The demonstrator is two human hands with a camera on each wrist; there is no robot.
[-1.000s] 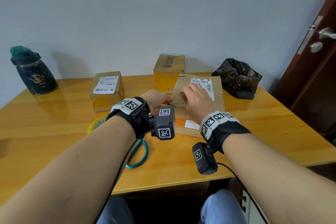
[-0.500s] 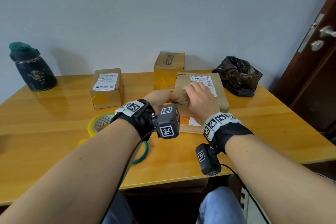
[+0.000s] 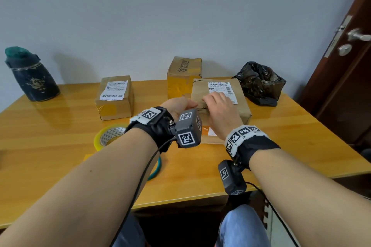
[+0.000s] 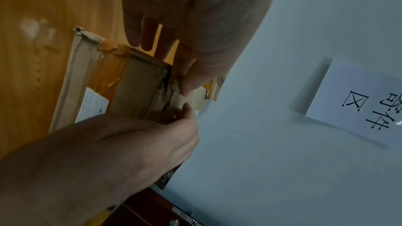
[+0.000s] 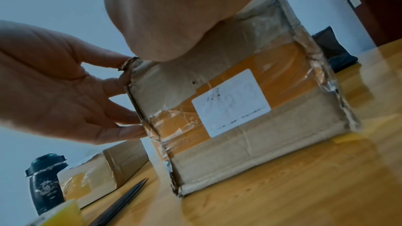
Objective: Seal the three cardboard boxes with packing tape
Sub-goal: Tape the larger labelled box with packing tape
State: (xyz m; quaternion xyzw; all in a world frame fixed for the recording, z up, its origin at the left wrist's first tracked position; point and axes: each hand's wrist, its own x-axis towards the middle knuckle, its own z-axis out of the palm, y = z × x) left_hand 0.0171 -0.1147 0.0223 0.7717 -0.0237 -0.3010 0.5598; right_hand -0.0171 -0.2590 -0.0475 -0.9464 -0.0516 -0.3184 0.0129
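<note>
Both hands have shifted slightly farther from the body since the earlier frame, and the nearest box (image 3: 220,102) now sits a little deeper on the table (image 3: 50,140); the camera view has also lifted, so more of the tape roll (image 3: 102,138) shows beside the left forearm

Left hand (image 3: 177,105): fingers extended and lightly spread, tips touching the left edge of the nearest box at its torn top corner; the thumb rests on the top seam. No object is enclosed by the fingers

Right hand (image 3: 219,110): laid palm down on the box top, fingers fairly straight, thumb tip pressing the torn seam opposite the left thumb

Nearest box: stands on the table directly ahead, shipping label (image 3: 220,89) on top, orange tape band and white sticker (image 5: 230,102) on the near face

Second box (image 3: 115,97): left of centre, well apart from the hands. Third box (image 3: 183,75): upright at the rear, just behind the nearest box

Tape roll: flat on the table near the left wrist. Teal scissor handle (image 3: 155,168): partly hidden under the left forearm

Dark flask (image 3: 31,75): far left. Black bag (image 3: 260,82): right of the nearest box
</note>
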